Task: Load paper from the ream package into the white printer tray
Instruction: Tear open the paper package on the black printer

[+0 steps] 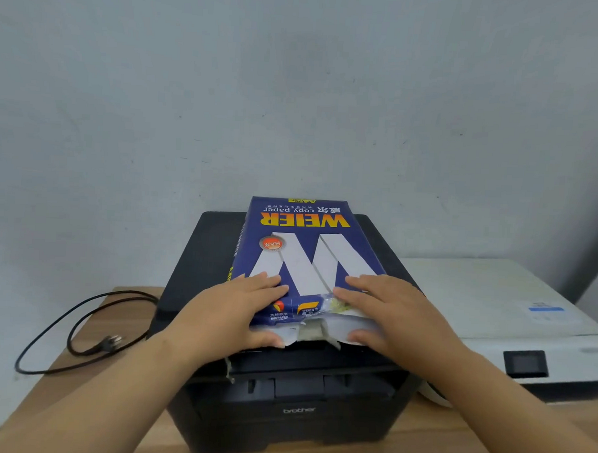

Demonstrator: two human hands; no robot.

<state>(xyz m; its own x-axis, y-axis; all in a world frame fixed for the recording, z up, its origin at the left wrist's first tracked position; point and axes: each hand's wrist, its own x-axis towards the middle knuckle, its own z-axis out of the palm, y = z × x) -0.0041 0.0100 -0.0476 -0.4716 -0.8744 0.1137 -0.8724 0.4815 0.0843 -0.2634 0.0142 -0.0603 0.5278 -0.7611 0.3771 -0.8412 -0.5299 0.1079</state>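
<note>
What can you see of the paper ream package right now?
The ream package is a blue wrapper printed with a large white W and orange WEIER, lying flat on the black printer. Its near end is torn open, showing white paper. The left hand and right hand grip that end.

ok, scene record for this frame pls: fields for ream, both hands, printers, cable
ream package: blue, lying flat on top of the black printer, near end torn open
left hand: on the ream's near left corner, fingers on top
right hand: on the ream's near right corner
white printer: right of the black one, tray not visible
power cable: loose on table, left, unplugged
</note>
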